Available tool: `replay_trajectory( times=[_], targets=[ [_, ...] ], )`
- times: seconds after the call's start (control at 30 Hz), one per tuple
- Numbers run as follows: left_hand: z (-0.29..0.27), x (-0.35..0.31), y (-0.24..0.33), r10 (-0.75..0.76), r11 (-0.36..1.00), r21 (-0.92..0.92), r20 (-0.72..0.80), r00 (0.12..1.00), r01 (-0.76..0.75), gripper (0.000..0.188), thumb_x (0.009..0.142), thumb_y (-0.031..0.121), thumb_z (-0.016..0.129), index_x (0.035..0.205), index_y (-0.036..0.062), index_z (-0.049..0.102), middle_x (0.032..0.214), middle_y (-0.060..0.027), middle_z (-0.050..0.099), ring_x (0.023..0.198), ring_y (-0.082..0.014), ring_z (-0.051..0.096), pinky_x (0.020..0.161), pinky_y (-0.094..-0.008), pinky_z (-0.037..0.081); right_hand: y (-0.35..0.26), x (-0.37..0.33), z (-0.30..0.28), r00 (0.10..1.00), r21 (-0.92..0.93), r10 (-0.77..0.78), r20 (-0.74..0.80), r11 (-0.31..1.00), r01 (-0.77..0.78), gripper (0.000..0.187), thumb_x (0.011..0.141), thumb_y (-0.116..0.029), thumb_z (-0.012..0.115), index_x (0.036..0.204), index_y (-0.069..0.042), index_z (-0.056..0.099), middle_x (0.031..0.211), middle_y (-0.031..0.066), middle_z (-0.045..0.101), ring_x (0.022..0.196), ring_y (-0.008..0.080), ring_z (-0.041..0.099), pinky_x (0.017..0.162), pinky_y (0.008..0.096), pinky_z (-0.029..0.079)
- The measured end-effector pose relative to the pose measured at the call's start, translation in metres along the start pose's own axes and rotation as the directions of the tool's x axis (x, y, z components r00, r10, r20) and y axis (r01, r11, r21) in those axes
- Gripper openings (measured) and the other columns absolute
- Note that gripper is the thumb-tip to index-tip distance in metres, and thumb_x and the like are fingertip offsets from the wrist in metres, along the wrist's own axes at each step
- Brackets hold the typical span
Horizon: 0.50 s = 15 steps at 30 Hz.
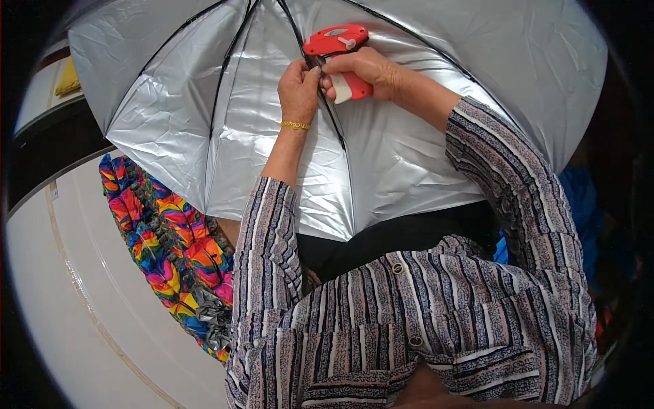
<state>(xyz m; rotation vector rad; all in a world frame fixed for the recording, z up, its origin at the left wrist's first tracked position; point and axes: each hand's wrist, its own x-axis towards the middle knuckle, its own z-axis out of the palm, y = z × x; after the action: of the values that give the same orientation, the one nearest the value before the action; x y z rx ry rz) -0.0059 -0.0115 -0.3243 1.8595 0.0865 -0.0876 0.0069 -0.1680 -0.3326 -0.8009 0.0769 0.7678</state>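
An umbrella (262, 170) with a silver lining and thin black ribs lies spread open over my lap, inner side up. My left hand (298, 92) is closed in a pinch at one black rib (334, 123). Against the same spot, the thumb and forefinger of my right hand (371, 71) come up to the left fingertips. The right hand's other fingers curl round a red and white tagging gun (337, 39), which lies across the rib's right side. Whatever small piece sits between the fingertips is too hidden to make out.
Left of my lap is a pile of folded rainbow-patterned umbrellas (163, 245), beside a white surface (61, 293). A yellow item (68, 79) shows at the far left. Some blue material (579, 211) is at the right, behind my sleeve.
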Motion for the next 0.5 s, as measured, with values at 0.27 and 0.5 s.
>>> replay_trajectory(
  times=[0.27, 0.5],
  targets=[
    [-0.005, 0.006, 0.000, 0.000, 0.998, 0.069, -0.015, 1.000, 0.001, 0.011, 0.081, 0.007, 0.055, 0.088, -0.0018, 0.057, 0.061, -0.0051, 0.057, 0.048, -0.0111, 0.053, 0.045, -0.0244, 0.043, -0.011, -0.003, 0.003, 0.997, -0.214, -0.008, -0.077, 0.977, -0.008, 0.015, 0.076, -0.013, 0.063, 0.082, 0.000, 0.059, 0.071, 0.0088, 0.062, 0.057, 0.0170, 0.061, 0.053, 0.0292, 0.052],
    [-0.035, -0.003, -0.046, 0.132, 0.935, 0.350, -0.183, 0.974, -0.061, 0.015, 0.077, 0.012, 0.059, 0.087, 0.0003, 0.059, 0.064, -0.0085, 0.060, 0.054, -0.0186, 0.058, 0.052, -0.0308, 0.046, 0.025, -0.014, 0.008, 0.998, -0.052, 0.044, 0.039, 0.998, -0.042, 0.023, 0.080, -0.019, 0.063, 0.094, -0.003, 0.054, 0.078, 0.0095, 0.061, 0.068, 0.0204, 0.062, 0.064, 0.0334, 0.053]
  ],
)
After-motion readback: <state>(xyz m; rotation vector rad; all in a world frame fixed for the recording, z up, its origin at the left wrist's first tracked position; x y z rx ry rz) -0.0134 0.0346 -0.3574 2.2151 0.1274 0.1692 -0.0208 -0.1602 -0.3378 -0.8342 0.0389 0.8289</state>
